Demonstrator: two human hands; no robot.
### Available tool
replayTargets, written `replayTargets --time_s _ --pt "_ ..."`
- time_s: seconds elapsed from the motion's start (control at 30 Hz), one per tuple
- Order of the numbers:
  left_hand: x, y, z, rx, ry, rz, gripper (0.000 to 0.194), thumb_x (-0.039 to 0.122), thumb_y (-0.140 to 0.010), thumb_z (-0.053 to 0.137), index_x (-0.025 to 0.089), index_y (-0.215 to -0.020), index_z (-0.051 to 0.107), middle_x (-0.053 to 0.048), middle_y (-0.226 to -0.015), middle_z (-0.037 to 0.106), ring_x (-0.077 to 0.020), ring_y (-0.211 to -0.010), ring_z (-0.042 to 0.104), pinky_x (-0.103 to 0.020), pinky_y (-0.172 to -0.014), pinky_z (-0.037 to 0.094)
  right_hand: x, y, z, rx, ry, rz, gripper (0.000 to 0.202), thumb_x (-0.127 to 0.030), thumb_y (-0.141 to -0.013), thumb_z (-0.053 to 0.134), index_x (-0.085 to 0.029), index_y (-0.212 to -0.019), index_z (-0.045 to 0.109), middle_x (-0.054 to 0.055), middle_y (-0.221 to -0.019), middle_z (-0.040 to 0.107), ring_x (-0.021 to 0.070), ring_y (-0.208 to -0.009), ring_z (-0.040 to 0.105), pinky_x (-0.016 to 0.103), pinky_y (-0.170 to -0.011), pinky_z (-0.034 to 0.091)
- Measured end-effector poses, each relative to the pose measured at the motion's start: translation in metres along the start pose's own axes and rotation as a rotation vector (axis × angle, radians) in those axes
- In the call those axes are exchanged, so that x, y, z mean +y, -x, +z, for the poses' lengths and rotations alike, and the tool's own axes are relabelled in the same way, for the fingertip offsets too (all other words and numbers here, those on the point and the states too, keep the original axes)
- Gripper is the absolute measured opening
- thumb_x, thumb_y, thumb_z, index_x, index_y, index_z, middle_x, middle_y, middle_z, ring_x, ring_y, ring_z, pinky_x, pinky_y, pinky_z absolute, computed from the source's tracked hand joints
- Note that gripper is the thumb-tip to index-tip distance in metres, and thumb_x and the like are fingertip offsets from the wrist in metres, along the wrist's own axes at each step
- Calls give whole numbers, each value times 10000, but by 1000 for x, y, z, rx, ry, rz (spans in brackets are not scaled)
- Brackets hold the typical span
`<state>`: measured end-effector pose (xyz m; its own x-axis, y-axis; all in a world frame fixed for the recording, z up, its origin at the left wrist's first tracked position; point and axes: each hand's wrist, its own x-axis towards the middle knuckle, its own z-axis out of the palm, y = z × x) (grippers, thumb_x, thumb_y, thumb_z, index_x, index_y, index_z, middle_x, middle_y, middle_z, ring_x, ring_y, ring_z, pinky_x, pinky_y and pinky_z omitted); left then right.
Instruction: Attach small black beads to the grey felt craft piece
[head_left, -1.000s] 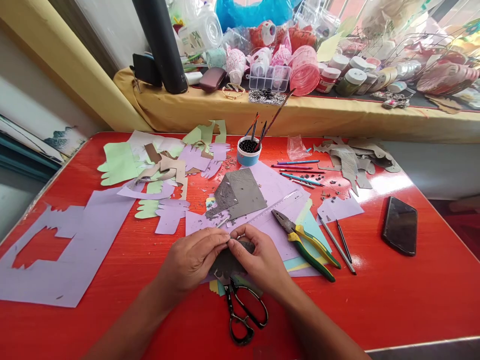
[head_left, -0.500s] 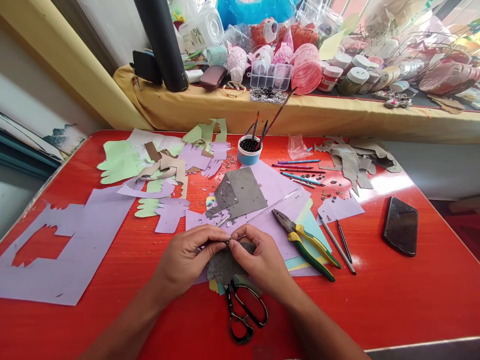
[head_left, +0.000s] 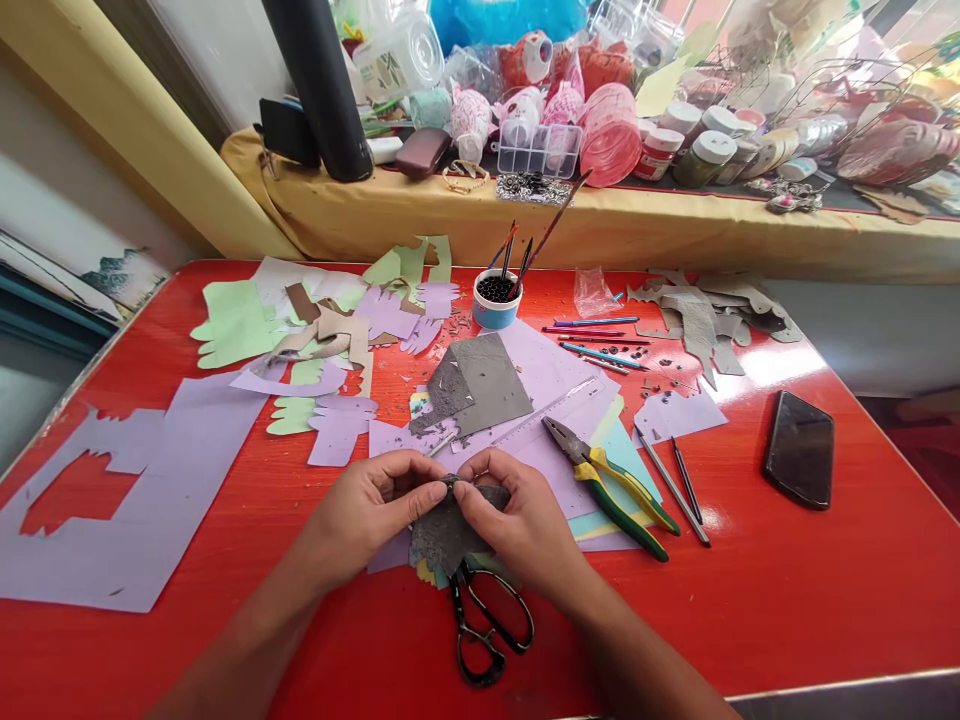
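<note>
My right hand (head_left: 517,505) is closed in a pinch on the top edge of a dark grey, rough-surfaced, leather-like piece (head_left: 442,535). Against that same edge, the thumb and fingers of my left hand (head_left: 367,510) are pressed together. A tiny dark thing shows between the fingertips, too small to make out. Below the piece lie black-handled scissors (head_left: 486,640), their blades hidden beneath it. Just beyond my hands, a flat grey sheet (head_left: 496,385) rests on purple paper (head_left: 551,360). Pliers with green and yellow handles (head_left: 611,490) lie to the right of my right hand.
A small tub of black beads (head_left: 496,312) holds upright brushes. Cut paper (head_left: 135,490) spreads over the left side; grey scraps (head_left: 701,330) lie at the back right, near a phone (head_left: 799,450). Pens (head_left: 600,340) lie behind the pliers. Jars and bottles crowd the ledge (head_left: 420,215).
My left fingers have shifted slightly, with the thumb now straighter along the piece's top edge. The grey piece stays between my hands.
</note>
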<state>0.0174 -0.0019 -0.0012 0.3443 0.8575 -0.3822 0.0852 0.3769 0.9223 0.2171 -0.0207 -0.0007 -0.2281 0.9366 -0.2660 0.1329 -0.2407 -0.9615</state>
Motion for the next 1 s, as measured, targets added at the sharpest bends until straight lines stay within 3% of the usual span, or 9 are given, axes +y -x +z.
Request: replayTargets --time_s 0.43,0.77,1.0 --pt "6 -2 4 -63 52 -150 384 514 -736 869 174 -822 712 -5 -768 641 -154 -712 549 -254 -643 457 2 1 -5 -91 7 72 165 -353 -929 635 -191 -900 648 -52 -645 510 120 -570 420 224 -512 321" --pt "-8 -4 6 -120 131 -172 455 581 -760 841 176 -848 653 10 -760 588 -137 -673 501 -243 -603 431 7 -1 0 -129 -58 84 166 -366 -931 625 -202 -907 611 -72 -616 473 102 -499 401 208 -467 306" --pt "1 -1 6 -102 43 -168 431 538 -744 851 169 -806 637 22 -734 569 -131 -671 494 -238 -607 417 9 -2 -5 -202 -101 96 214 -413 -951 636 -202 -933 609 -72 -619 477 103 -509 395 204 -473 303"
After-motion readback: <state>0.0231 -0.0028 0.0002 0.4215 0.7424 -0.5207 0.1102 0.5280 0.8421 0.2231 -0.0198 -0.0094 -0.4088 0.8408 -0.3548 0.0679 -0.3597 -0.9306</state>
